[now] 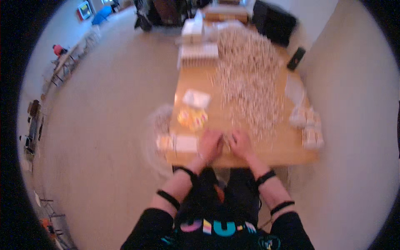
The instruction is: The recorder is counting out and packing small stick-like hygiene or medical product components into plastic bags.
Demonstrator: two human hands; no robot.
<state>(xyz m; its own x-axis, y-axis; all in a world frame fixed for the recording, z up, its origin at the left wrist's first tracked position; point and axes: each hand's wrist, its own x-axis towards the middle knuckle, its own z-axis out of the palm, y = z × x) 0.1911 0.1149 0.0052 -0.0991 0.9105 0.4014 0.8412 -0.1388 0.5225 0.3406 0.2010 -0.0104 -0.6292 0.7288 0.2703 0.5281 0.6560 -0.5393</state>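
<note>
My left hand (211,144) and my right hand (241,144) are close together over the near edge of the wooden table (283,152). The fingers of both are curled in, and a small pale stick-like piece (227,141) shows in the gap between them. Blur hides what each hand grips. Beyond them spreads a big heap of small pale wooden-looking pieces (252,71), its thin end reaching down near my right hand. Beside my left hand lies a long white carton (186,144). Yellow-and-white labels or packets (192,118) lie behind that, with a white packet (196,98) farther back.
White boxes (199,54) stand at the far left of the table. Wrapped bundles (310,125) sit along the right edge, below a dark phone-like object (296,58). A black case (275,21) is at the back right. A clear bag of pieces (161,125) is beside the table's left edge.
</note>
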